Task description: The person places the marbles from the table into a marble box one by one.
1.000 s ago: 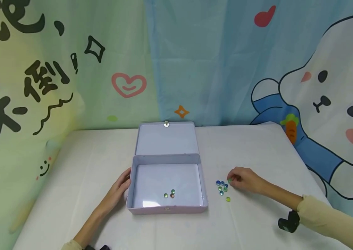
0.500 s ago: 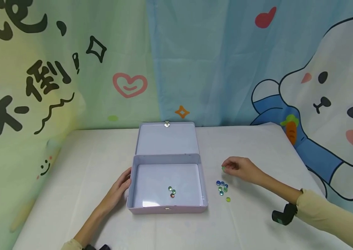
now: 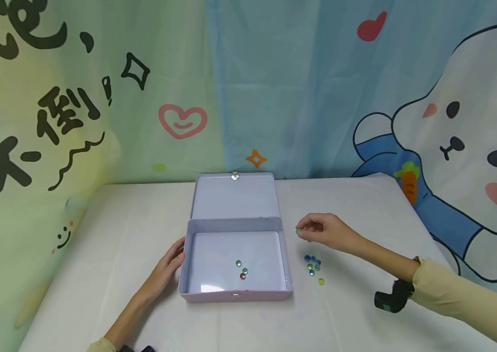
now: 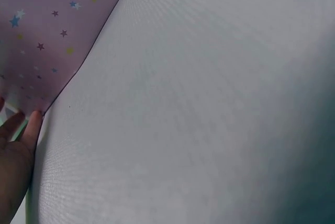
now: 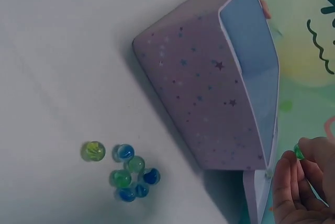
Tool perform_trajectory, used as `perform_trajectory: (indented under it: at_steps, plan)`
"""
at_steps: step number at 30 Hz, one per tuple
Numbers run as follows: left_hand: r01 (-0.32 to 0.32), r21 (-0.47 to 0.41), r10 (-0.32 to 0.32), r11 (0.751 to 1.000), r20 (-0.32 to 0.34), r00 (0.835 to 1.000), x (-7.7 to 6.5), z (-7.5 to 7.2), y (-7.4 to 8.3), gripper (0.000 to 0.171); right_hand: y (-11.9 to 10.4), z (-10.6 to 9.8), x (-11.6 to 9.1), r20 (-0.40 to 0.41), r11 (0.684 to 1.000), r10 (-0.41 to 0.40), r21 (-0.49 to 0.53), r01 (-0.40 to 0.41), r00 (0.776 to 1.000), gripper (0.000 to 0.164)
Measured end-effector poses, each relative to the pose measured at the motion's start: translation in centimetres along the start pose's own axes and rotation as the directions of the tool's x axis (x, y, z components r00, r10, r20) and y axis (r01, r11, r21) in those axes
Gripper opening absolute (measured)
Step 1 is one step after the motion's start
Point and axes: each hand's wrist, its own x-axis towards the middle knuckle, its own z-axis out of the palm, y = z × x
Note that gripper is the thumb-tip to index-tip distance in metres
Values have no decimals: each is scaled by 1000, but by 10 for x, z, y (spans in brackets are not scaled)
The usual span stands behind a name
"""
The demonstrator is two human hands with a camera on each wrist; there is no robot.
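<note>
Right hand [image 3: 326, 230]'s just swung left with a pinched green marble [image 3: 298, 231], so it's nearer the box [image 3: 213, 297] now; left hand [image 3: 166, 269] rests unclenched against its left side.

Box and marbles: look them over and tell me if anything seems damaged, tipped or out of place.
No visible damage. The box sits flat, its lid open. One small oddity: the yellow-green marble lies slightly apart from the cluster of six marbles beside the box.
</note>
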Motion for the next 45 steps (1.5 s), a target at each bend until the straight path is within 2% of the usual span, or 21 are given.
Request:
perform_trajectory:
  at_steps: [9,17,23,33,45]
  plan:
    - [16,-1,-16,1000,-1,1000,1,-1,0,53,-25,20,21,7,990,-119,-72,119,993,16]
    - [16,8,-15,1000,-6,1000,1,1,0,52,-52,38,43,94,983,-175,-33,179,980,15]
    - [-1,2,1,1000,-7,1000,1,0,2,52,-63,55,64,155,970,-220,-74,234,963,12]
    - [20,-10,-20,1000,2,1000,-1,0,-1,53,-80,89,92,309,951,-223,-138,276,925,7]
    - [1,-18,-1,1000,-2,1000,1,-1,1,52,-90,116,127,359,935,-192,-214,281,913,5]
